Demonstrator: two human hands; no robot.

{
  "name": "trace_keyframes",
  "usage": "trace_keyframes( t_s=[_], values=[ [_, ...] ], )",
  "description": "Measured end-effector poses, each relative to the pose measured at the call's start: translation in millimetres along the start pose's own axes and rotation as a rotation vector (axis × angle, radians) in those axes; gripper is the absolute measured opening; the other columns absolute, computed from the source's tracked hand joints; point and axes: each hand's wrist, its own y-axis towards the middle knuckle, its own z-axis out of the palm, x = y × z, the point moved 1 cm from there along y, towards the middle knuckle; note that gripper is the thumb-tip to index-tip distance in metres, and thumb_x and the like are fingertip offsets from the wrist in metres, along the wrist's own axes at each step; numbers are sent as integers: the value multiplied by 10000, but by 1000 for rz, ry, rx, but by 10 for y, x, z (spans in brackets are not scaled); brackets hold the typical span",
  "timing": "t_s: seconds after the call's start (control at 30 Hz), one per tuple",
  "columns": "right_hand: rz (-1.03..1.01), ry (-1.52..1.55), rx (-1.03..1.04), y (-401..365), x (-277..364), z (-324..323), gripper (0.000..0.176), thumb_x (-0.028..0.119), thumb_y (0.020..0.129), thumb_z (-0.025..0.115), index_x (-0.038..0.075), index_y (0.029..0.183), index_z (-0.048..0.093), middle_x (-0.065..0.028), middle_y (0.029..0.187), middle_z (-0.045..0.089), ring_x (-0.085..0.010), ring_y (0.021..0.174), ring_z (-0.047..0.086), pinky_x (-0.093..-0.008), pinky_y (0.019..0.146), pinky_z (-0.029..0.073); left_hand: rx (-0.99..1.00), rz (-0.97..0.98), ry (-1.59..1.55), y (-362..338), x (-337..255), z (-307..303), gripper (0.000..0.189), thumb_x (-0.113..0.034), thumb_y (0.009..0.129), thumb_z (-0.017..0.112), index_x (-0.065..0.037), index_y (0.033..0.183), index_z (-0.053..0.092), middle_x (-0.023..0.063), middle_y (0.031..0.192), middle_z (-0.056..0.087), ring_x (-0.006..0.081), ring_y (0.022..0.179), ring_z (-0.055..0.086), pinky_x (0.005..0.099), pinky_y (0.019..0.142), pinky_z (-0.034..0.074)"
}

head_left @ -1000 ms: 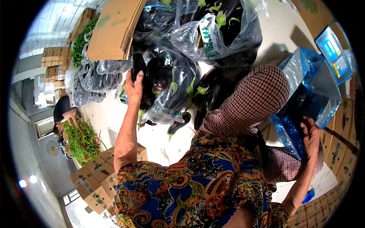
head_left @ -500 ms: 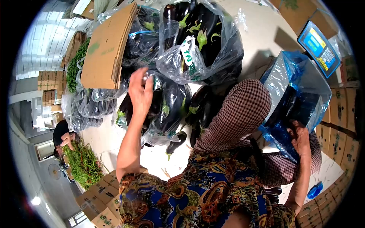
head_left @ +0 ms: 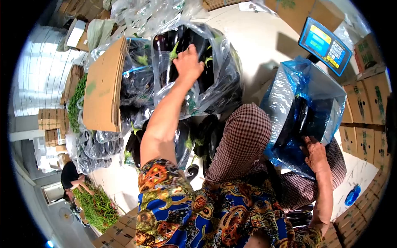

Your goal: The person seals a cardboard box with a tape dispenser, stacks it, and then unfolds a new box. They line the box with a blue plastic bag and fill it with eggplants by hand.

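While your left hand [head_left: 189, 64] reaches onto eggplants [head_left: 200, 39] in the clear bag [head_left: 227, 82], your right hand [head_left: 316, 155] lies at the blue liner [head_left: 279, 97]; whether either grips, I cannot tell. Your checkered knee [head_left: 248, 132] stands between, flat cardboard [head_left: 103, 84] beside the bag, a keypad display [head_left: 324, 46] beyond the liner.

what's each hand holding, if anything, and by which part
The right hand seems to hold the blue plastic bag by its near edge. The left hand is at eggplants in the clear bag; whether it grips one cannot be told.
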Motion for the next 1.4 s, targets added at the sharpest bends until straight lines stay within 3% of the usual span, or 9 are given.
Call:
trace_keyframes(
  t_s=[0.13,0.27,0.47,0.8,0.9,1.03,1.13,1.3,1.4],
  values=[
    [29,39,57,17,66,-130,578,-49,648,694,24,1203,550,-200,1134,585,-391,943,606,-422,785,523,377,-225,-911,-14,429,-582,792,-305,714,762,6,1365,436,132,1175,613,245,1024,598,305,911,438],
    [5,122,-5,13,26,-68,473,-28,703,687,2,1157,559,-207,1105,586,-403,937,602,-425,785,516,597,-299,-1704,-570,621,-1178,702,-249,811,683,4,1386,370,213,1195,583,249,992,636,325,801,551],
    [33,325,-2,13,11,-73,436,-52,708,639,-10,1138,577,-208,1063,609,-382,928,610,-419,782,509,439,-90,-2090,-1108,368,-1481,784,-211,739,698,28,1384,323,266,1265,515,319,991,644,364,792,573],
    [-136,426,-208,-33,33,-179,246,-42,773,597,-51,1017,622,-216,957,643,-342,807,659,-373,671,520,-214,160,-1260,-760,-310,-2301,826,-124,665,755,-36,1398,384,119,1245,538,199,1110,535,314,968,406],
    [-219,547,-356,-19,161,-415,241,126,868,605,-56,1026,615,-220,943,643,-379,839,636,-405,717,508,-125,172,-1295,-799,-644,-2390,817,-134,674,744,-17,1397,379,127,1243,535,201,1111,529,313,971,400],
    [-250,1143,-336,130,396,-693,348,187,865,673,-14,1134,586,-33,881,613,-92,778,546,-257,709,473,11,199,-1377,-991,-1151,-2428,804,-139,685,748,26,1382,383,118,1240,534,196,1099,533,315,955,418],
    [-433,1676,-243,244,616,-1024,655,74,846,626,53,1423,316,-91,1308,469,-137,1142,465,-273,929,411,-44,310,-1109,-1161,-1485,-2406,779,-149,681,753,-11,1365,407,122,1230,543,204,1084,541,316,947,421],
    [-470,1921,-491,536,749,-1335,434,207,870,660,45,1221,464,-49,1069,570,-142,995,544,-302,886,445,-113,635,-865,-1447,-1932,-2255,780,-29,674,763,-48,1371,413,135,1229,520,247,1124,512,363,940,434],
    [-496,2093,-375,533,602,-1247,441,261,859,670,44,1194,482,-30,1030,577,-122,930,565,-266,815,463,479,214,-1540,-1461,-2061,-2276,768,-145,789,722,26,1408,300,200,1346,440,264,1230,465,363,977,426]
  ],
)
